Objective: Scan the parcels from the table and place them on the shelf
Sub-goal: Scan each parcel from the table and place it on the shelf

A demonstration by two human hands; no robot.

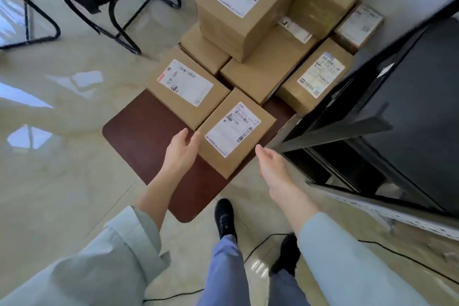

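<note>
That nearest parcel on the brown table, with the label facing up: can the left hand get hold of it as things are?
Probably yes. The left hand is open right beside the nearest parcel, with nothing between them. The right hand is open at the other side.

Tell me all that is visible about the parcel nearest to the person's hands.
The nearest parcel is a closed brown cardboard box with a white shipping label bearing barcodes on top. It lies flat near the front edge of the dark red-brown table, turned at an angle, its far corner against another labelled box. The open left hand touches its left side; the open right hand is near its right corner, contact unclear.
</note>
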